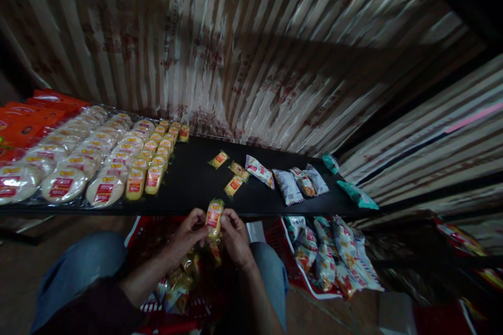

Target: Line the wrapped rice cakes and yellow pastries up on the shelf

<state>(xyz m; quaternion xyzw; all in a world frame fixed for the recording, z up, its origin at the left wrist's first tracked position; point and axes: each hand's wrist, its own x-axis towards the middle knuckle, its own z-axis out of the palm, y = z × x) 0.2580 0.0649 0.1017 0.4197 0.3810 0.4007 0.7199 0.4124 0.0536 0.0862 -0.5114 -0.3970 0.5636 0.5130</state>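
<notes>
Between my two hands, just in front of the black shelf's front edge, is a small yellow wrapped snack cake [214, 218] with a red and white label. My left hand [193, 230] pinches its left side, and my right hand [234, 234] grips the right side. Another yellow packet [215, 253] shows just below, though I cannot tell whether a hand holds it. Under my forearms stands a red basket [135, 230] with more wrapped packets inside. Rows of matching yellow cakes [155, 178] stand on the shelf to the left.
The black shelf [196, 167] also bears round wrapped flatbreads [104, 187], orange packs [23, 120], loose yellow packets [234, 185], white snack bags [288, 186] and green bags [357, 194]. A second red basket [312, 289] full of snack bags is at lower right. Striped sheeting [236, 63] hangs behind.
</notes>
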